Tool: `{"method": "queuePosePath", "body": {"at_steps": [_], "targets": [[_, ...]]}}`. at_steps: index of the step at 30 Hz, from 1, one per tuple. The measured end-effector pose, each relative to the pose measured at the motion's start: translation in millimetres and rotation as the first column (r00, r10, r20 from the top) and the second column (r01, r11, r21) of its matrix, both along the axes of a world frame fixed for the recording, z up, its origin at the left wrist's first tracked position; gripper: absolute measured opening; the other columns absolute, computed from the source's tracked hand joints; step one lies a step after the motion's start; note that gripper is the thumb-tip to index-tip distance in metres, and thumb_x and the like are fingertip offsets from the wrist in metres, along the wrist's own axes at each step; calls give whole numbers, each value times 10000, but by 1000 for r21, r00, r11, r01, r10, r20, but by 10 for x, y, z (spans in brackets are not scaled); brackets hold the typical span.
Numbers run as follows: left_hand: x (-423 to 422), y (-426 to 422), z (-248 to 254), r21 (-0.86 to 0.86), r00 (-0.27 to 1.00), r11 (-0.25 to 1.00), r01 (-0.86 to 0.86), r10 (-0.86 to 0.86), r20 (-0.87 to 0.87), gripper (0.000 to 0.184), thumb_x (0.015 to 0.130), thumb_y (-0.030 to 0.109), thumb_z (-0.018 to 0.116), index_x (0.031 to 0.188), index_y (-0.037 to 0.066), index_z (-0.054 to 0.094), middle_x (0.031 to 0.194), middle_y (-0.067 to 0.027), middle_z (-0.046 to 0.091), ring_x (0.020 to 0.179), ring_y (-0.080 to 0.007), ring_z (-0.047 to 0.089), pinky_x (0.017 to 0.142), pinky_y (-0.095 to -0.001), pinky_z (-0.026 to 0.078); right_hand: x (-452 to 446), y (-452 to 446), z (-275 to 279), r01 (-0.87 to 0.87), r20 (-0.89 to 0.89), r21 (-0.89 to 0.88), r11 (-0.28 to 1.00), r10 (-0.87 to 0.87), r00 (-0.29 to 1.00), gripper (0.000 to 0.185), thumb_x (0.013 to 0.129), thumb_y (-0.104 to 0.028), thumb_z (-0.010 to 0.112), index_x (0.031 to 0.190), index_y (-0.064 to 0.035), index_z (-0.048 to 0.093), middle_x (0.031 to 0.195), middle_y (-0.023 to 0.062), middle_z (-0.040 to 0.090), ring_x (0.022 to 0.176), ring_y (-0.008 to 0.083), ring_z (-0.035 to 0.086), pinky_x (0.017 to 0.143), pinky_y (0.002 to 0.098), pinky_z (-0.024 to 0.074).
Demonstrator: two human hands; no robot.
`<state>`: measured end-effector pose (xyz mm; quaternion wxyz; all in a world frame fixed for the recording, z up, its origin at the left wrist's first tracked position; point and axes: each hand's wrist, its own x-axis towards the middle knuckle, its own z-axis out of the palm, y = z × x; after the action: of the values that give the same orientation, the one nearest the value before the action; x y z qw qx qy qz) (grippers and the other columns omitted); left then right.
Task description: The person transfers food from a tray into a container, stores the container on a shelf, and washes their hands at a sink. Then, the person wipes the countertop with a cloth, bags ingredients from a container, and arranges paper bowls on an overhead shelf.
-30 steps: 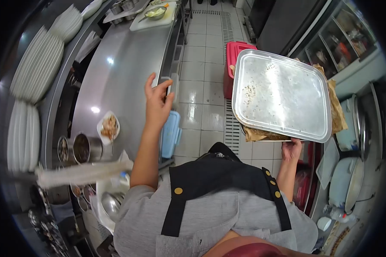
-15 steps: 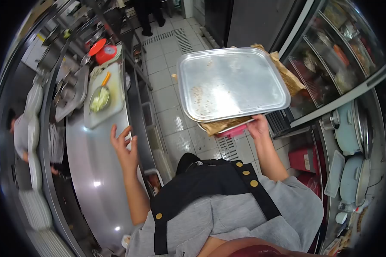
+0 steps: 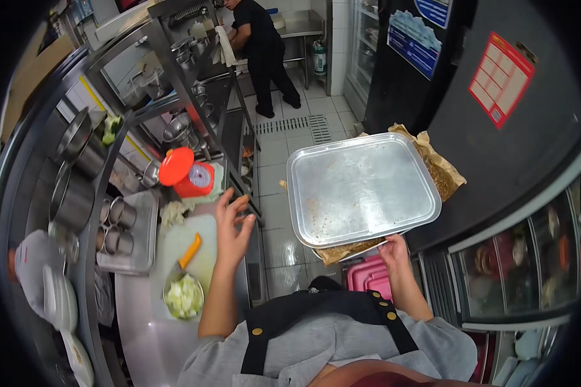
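Above pale floor tiles (image 3: 274, 209), the right hand (image 3: 396, 250) is holding a silver rectangular metal tray (image 3: 365, 188) over crinkled brown paper (image 3: 443, 171), while the left hand (image 3: 232, 227) is hovering near the grey metal worktop (image 3: 134, 322), fingers parted.

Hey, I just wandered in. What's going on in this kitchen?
Someone in a grey shirt and dark apron holds a metal tray over the aisle, gripping its near edge with the right hand. Brown paper sticks out from under it. The left hand is raised with nothing in it, near the counter, where a bowl of chopped vegetables sits on a cutting board. Farther back stands another person in black.
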<state>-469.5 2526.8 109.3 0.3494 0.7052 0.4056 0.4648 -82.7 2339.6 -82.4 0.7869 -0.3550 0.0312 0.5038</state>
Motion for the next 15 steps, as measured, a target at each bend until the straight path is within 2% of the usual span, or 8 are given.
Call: {"method": "queuePosePath", "body": {"at_steps": [2,4,6,9,15], "targets": [[374,667,77,52,995,993,104,-104,-7,406,867,7,659,1263,65,591,1481,-123,333,1111,-216,565,911,-325,509,135,610,-35,-6,8,3,1000,6,1000,500,693,11,537,1192,5,556,1159,122,635,1077,292,628,967,442,526],[735,1297,136,64,994,992,112,-113,2,409,866,8,657,1266,63,589,1485,-126,328,1125,-220,563,914,-329,508,194,1280,251,30,37,-2,1000,-30,999,437,720,41,533,1155,14,563,1083,114,642,1010,279,641,868,410,565],[1011,1910,192,72,993,991,117,-118,10,412,866,8,655,1269,61,588,1490,-128,322,1138,-224,561,918,-333,507,392,1943,214,39,33,8,999,-39,999,448,721,55,528,1167,23,552,1097,119,635,1021,289,636,892,430,553],[1343,2770,207,165,997,983,75,-74,-13,400,868,19,657,1261,52,592,1512,-133,303,1131,-217,566,911,-331,501,847,3166,237,-77,87,130,989,66,994,483,722,64,520,1203,17,532,1120,123,623,1032,297,628,922,447,536],[1787,4279,219,91,1000,995,29,-29,-7,370,873,32,667,1237,39,599,1515,-131,296,1131,-196,551,897,-315,504,1228,5283,447,-140,9,82,987,140,990,469,733,71,515,1199,24,520,1119,124,604,1066,289,595,934,439,525]]}}
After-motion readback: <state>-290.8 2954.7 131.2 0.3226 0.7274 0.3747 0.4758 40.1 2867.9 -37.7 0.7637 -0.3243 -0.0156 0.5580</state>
